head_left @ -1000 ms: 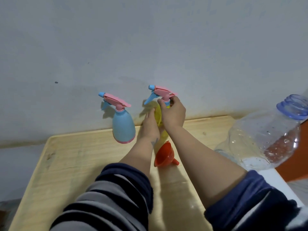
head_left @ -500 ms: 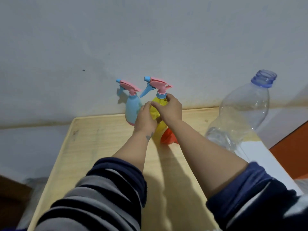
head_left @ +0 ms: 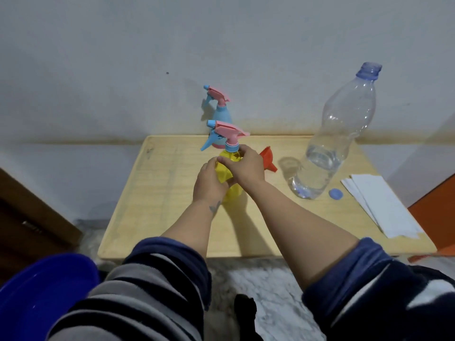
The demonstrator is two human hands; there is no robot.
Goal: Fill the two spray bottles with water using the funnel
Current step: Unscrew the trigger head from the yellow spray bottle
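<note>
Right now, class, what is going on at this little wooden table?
A person holds the yellow spray bottle upright on the wooden table with both hands: the left hand grips its body, the right hand grips just under the pink and blue spray head, which is not yet off. The orange funnel lies unused on its side behind the right hand. The blue spray bottle stands by the wall. The uncapped water bottle, partly full, stands to the right.
</note>
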